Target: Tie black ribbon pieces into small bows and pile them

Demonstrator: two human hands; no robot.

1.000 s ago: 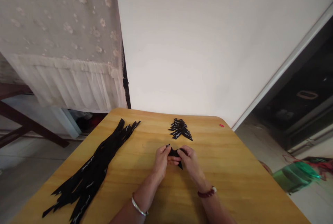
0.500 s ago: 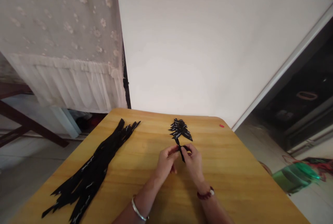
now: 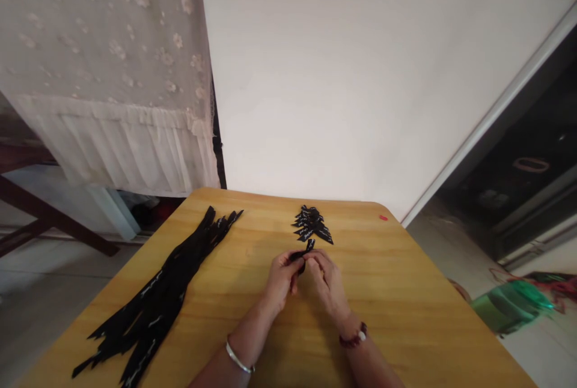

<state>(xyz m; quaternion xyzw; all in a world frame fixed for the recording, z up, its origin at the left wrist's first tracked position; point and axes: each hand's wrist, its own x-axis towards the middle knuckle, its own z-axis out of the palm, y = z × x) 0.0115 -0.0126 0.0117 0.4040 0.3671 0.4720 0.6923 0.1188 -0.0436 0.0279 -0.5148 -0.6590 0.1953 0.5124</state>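
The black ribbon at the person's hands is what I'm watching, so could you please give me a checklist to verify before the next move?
1. Left hand gripping the black ribbon: ok, pinched between thumb and fingers.
2. Right hand gripping it too: cannot tell; its fingertips are at the ribbon, but their hold is hidden.
3. Shape of the ribbon's middle: cannot tell, fingers cover it.
4. Small black pile apart from the hands: ok, it lies just beyond them.
5. Long black strips out of the way: ok, on the table's left side.
6. Red scrap away from the hands: ok, near the far right corner.
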